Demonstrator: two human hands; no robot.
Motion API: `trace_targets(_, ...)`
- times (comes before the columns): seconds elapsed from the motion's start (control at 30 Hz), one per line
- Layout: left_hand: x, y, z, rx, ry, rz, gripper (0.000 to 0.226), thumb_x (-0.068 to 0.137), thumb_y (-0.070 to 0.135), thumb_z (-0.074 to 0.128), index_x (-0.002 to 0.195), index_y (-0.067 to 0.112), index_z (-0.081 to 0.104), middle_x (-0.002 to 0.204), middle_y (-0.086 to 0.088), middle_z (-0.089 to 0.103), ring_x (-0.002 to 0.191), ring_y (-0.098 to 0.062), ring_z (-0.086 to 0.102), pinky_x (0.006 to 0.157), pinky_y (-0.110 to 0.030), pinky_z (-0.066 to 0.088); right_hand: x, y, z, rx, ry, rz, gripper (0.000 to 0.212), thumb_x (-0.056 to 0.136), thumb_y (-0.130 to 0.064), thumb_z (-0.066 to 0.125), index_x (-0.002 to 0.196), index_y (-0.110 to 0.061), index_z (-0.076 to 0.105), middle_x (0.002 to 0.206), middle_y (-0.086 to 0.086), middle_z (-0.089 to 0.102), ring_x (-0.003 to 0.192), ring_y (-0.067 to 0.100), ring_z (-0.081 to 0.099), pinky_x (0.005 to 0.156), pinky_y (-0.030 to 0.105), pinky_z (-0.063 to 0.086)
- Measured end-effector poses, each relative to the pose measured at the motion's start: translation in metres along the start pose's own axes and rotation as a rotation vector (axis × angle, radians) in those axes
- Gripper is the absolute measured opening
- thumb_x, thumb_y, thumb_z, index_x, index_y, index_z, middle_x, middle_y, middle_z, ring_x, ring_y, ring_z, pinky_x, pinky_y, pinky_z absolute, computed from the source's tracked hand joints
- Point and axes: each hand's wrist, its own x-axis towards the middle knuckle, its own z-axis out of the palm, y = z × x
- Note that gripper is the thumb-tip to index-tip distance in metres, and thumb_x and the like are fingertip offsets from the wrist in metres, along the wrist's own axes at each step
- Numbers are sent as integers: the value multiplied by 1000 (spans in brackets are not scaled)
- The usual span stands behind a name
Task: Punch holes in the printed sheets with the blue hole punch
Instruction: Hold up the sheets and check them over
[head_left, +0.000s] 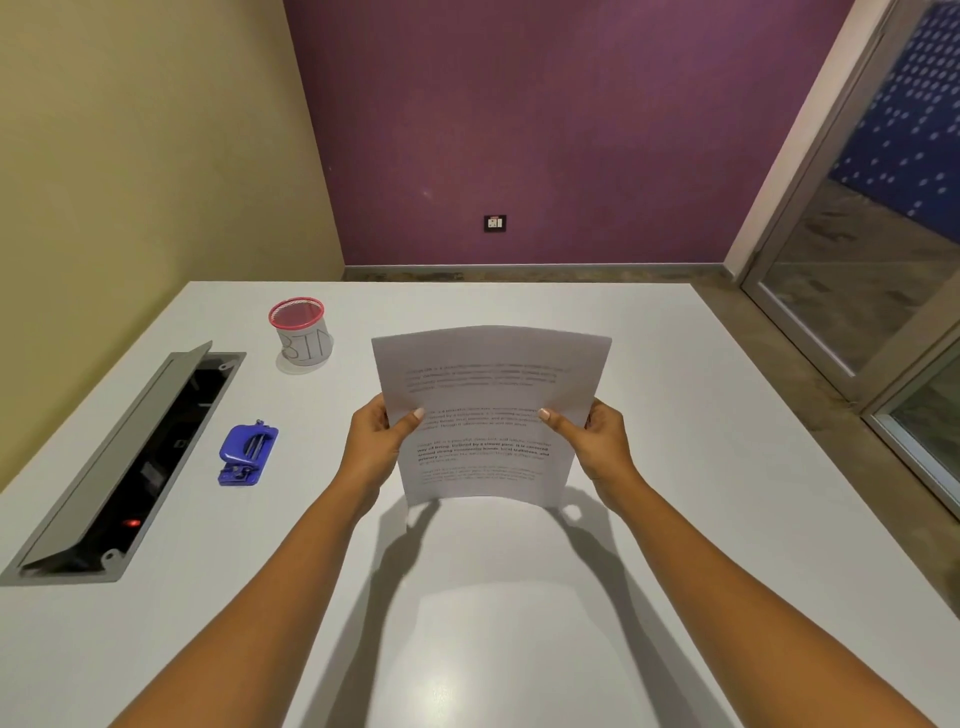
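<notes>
While I hold the printed sheets (488, 415) above the counter (675, 467), left hand (376, 441) and right hand (597, 441) clamped on their edges, squaring appears underway; next, reach the untouched blue hole punch (247, 454) lying left.

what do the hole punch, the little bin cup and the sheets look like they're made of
Hole punch: glossy blue body, likely painted metal or plastic, with a bare silvery metal part on top.
Bin cup: red rim with fine mesh showing inside, probably wire mesh; its outside is wrapped in white paper lettered BIN.
Sheets: thin matte white paper, bowing between both hands.
</notes>
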Motion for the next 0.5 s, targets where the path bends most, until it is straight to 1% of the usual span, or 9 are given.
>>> trace_targets(0.07, -2, -6, -1, -6, 15, -22, 18, 89, 6, 54, 106, 11, 56, 92, 6, 64, 82, -6, 60, 66, -17, 44, -3, 5, -1, -10, -7, 10, 24, 79, -12, 69, 101, -15, 62, 93, -3, 68, 84, 12, 65, 69, 20, 52)
trace_targets(0.1, -4, -9, -1, -2, 13, -34, 17, 90, 6, 53, 106, 11, 57, 93, 4, 64, 83, -9, 60, 67, -17, 45, -4, 8, -1, -13, -11, 17, 23, 79, -11, 69, 101, -15, 62, 94, -2, 68, 84, 11, 65, 68, 19, 51)
trace_targets(0.17, -5, -14, 0, 6, -1, -53, 17, 91, 6, 51, 106, 10, 57, 96, 0, 65, 88, -16, 61, 72, -21, 46, -5, 13, 0, -23, -13, 27, 24, 81, -12, 67, 104, -13, 62, 98, 3, 67, 85, 14, 64, 70, 21, 51)
trace_targets(0.23, -5, -13, 2, 4, -6, -54, 18, 92, 7, 50, 107, 10, 58, 98, -3, 65, 91, -20, 60, 75, -23, 47, -5, 13, 3, -30, -4, 26, 27, 83, -13, 65, 109, -10, 61, 101, 5, 67, 85, 17, 64, 70, 23, 51)
trace_targets(0.3, -3, -8, 3, 1, -1, -40, 18, 92, 7, 49, 108, 9, 58, 98, -4, 65, 89, -19, 60, 71, -21, 47, -4, 9, 4, -21, 9, 12, 28, 83, -13, 64, 111, -9, 61, 100, 3, 66, 84, 15, 63, 70, 23, 51)
trace_targets(0.43, -1, 1, 3, 10, -5, 3, 17, 92, 6, 48, 106, 11, 57, 91, 3, 65, 80, -7, 60, 58, -8, 47, 0, 0, 1, 17, 8, -24, 21, 82, -10, 65, 103, -13, 63, 92, -4, 67, 84, 10, 65, 75, 21, 50)
trace_targets(0.5, -2, 0, 1, 2, -3, 8, 19, 91, 5, 51, 107, 12, 58, 93, 5, 65, 82, -5, 60, 58, -7, 48, -1, 0, -1, 8, 10, -24, 22, 80, -10, 67, 101, -14, 63, 91, -6, 67, 83, 8, 65, 71, 17, 51)
